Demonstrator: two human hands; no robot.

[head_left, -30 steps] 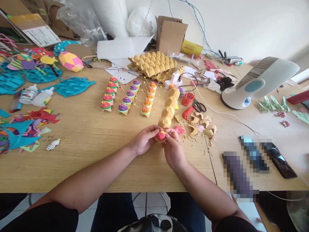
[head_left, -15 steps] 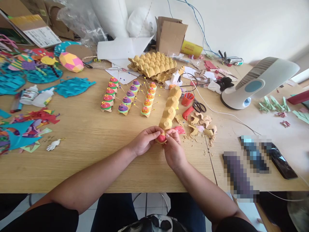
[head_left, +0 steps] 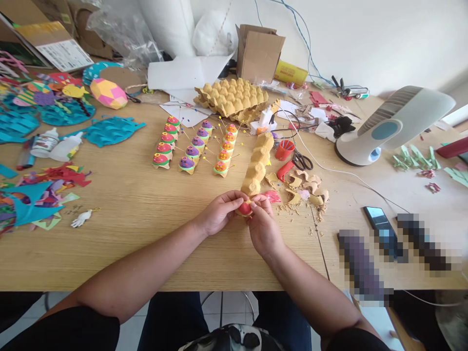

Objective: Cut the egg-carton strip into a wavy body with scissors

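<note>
A long tan egg carton strip (head_left: 257,169) points away from me on the wooden table. Red modelling clay (head_left: 245,209) covers the cup at its near end. From the left, my left hand (head_left: 220,211) pinches that end, thumb and forefinger at the clay's upper edge. My right hand (head_left: 266,228) closes on the opposite side, its thumb pressed against the clay. The fingertips nearly meet and partly hide the cup. Further left stand three finished strips with pins stuck in as feelers: red (head_left: 162,159), purple (head_left: 192,151) and orange (head_left: 224,154).
Torn carton scraps (head_left: 292,195), black scissors (head_left: 302,160) and a red cup (head_left: 284,149) lie right of the strip. Egg trays (head_left: 234,97) are stacked behind. A white fan (head_left: 376,131) and a phone (head_left: 380,224) are at right, glue bottles (head_left: 46,142) and blue paper pieces (head_left: 113,130) at left.
Both hands keep almost the same grip on the near end of the strip. The red clay and the table items show no clear movement.
</note>
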